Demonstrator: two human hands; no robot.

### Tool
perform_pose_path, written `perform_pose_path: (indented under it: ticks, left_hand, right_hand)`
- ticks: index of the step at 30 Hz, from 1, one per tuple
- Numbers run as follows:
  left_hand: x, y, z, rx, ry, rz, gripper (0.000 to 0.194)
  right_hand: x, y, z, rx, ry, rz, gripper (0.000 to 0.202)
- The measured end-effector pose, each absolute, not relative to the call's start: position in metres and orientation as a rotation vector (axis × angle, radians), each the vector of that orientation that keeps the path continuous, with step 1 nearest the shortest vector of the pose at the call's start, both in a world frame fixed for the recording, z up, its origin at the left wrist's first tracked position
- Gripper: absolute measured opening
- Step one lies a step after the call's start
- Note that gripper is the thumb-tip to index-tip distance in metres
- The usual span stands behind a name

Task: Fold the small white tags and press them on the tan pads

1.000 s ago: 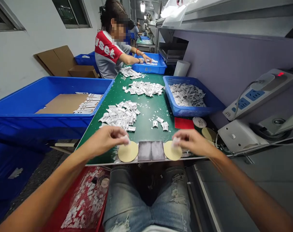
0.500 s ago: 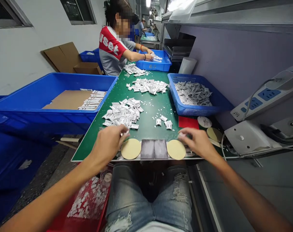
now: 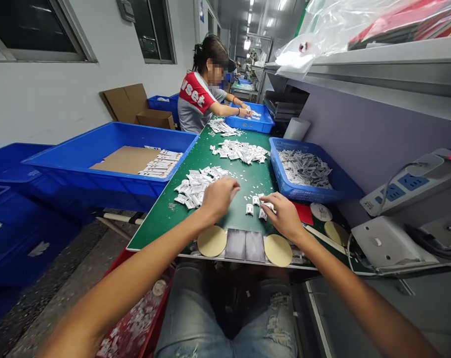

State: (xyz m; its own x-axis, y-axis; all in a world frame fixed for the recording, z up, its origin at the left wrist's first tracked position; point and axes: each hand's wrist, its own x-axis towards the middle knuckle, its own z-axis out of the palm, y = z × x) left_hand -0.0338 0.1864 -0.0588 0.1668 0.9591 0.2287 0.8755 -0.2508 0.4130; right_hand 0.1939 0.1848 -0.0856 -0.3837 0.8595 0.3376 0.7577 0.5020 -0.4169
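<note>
My left hand (image 3: 220, 199) is over the green table (image 3: 236, 184), right of the near pile of small white parts (image 3: 195, 186). Its fingers are pressed together, and what they hold, if anything, is hidden. Among several loose white parts (image 3: 249, 209) is my right hand (image 3: 283, 214), fingers curled down beside them; whether it grips one cannot be made out. Along the front edge lie a cream disc (image 3: 212, 241), two dark grey plates (image 3: 245, 245) and another cream disc (image 3: 278, 250).
A blue basket (image 3: 307, 194) of white parts stands right, near a power strip (image 3: 412, 181). At left is a large blue bin (image 3: 136, 174) with cardboard. Across the table, a person (image 3: 201, 94) handles parts over a blue tray (image 3: 248, 124).
My left hand has moved right and forward from the near pile's front. My right hand has moved in from the right disc to the loose parts. The camera view has tilted up.
</note>
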Motion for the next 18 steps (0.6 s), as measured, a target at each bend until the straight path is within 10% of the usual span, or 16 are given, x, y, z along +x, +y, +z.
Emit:
perform_pose_path:
  ticks: [18]
  left_hand:
    - [-0.034,0.205,-0.072,2.195,2.100,0.289,0.033]
  right_hand:
    - [0.125,0.247,-0.060,-1.486,-1.920,0.878,0.022]
